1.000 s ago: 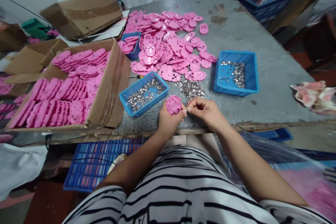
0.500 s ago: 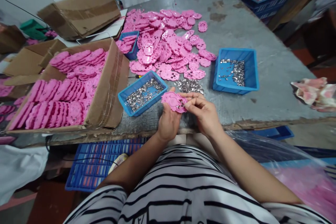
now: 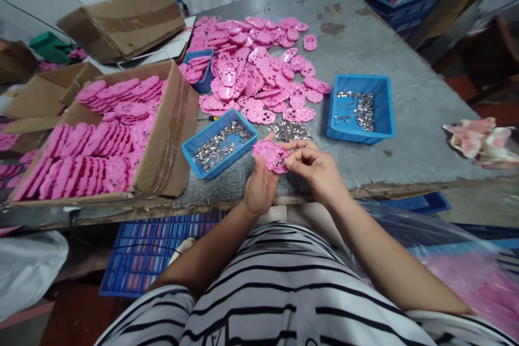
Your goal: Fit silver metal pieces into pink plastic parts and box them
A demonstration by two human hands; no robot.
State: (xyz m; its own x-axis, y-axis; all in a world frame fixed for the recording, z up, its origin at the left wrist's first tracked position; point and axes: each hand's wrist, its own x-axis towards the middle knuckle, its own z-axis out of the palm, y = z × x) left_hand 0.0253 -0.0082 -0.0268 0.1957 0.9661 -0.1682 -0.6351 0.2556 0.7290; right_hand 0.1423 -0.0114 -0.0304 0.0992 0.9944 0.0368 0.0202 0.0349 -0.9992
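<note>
My left hand grips a pink plastic piece, flat and oval with cut-outs, holding it up over the table's front edge. At the right end of that piece, the thumb and index finger of my right hand are pinched together against it. Small metal bits show by those fingertips, too tiny to name. Just beyond my hands lies a loose heap of small metal parts. A blue bin with similar metal parts stands left of my hands, and another blue bin stands to the right.
Pink pieces are piled across the middle of the grey table. A cardboard box packed with rows of pink pieces stands at the left. A crumpled cloth lies at the right edge. Under the table is a blue crate.
The pink piece has turned slightly in my left hand and moved a little to the right. My right fingers stay pinched at its right end. The view has shifted slightly.
</note>
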